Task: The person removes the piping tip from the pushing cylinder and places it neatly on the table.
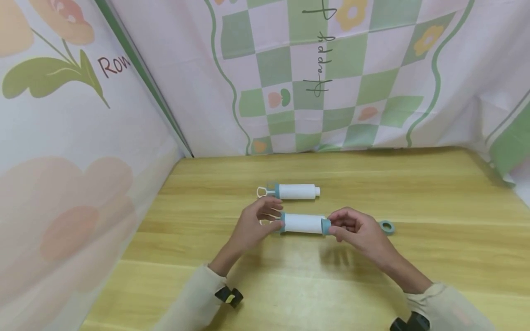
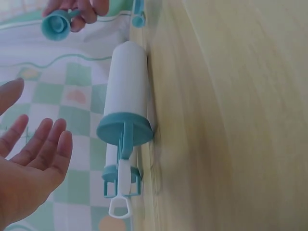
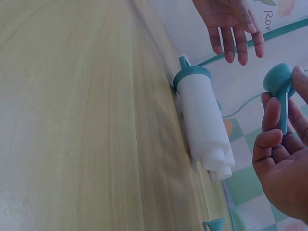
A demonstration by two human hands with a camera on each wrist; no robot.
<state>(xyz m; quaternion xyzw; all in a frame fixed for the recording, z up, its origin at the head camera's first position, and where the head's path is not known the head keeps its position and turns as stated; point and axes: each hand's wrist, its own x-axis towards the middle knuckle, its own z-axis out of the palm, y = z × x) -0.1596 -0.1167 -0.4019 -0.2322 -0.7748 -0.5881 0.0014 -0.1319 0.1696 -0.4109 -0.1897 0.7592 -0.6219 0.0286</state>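
My right hand (image 1: pixel 359 233) pinches a small teal cup-shaped piece with a short handle (image 3: pixel 278 78) between thumb and fingers, held up off the table. Lying on the wood is a white syringe-like press (image 1: pixel 303 223) with a teal collar and a white pull loop. The head view lines the teal piece up with its right end, but both wrist views show the two apart. My left hand (image 2: pixel 33 178) hovers by the collar end, its fingers relaxed and holding nothing. Behind lies a second white press (image 1: pixel 296 191), its pull loop pointing left.
A teal ring (image 1: pixel 387 227) lies on the wooden table (image 1: pixel 455 220), right of my right hand. Patterned cloth (image 1: pixel 273 92) hangs along the back, and a flowered cloth (image 1: pixel 83 138) covers the left side.
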